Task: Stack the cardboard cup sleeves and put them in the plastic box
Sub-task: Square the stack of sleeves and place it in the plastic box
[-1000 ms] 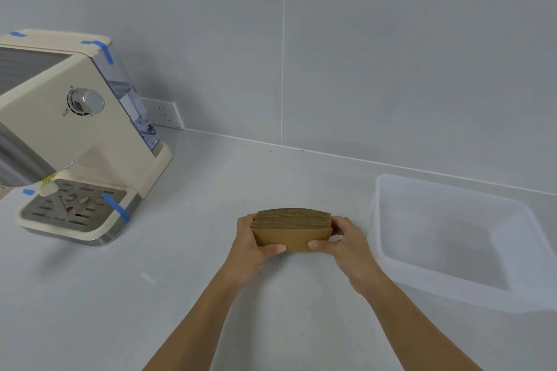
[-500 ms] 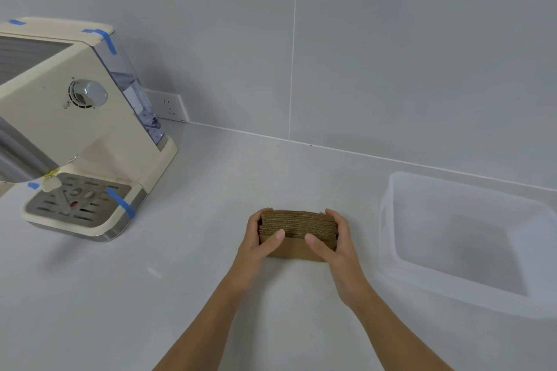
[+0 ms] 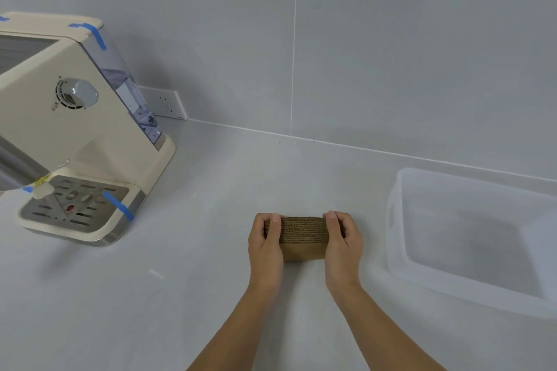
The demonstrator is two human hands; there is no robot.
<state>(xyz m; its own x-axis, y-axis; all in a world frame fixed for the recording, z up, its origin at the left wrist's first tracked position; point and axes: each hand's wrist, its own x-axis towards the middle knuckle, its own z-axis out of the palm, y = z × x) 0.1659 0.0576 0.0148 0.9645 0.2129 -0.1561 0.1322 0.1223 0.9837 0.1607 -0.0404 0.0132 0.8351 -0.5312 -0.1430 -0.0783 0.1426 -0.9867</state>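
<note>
A stack of brown cardboard cup sleeves [image 3: 303, 235] stands on edge on the grey counter, its corrugated edges facing up. My left hand [image 3: 265, 247] clasps the stack's left end and my right hand [image 3: 343, 245] clasps its right end, fingers curled over the top. The translucent plastic box [image 3: 401, 271] sits to the right of my hands, apart from them, with nothing visible inside.
A cream coffee machine [image 3: 63, 129] with blue tape strips and a metal drip tray stands at the left. A wall socket [image 3: 164, 104] sits behind it. The grey tiled wall runs along the back of the counter [image 3: 150, 310].
My hands shifted from pinching the stack's front face to gripping its two ends. The stack tipped so its top edges show more.
</note>
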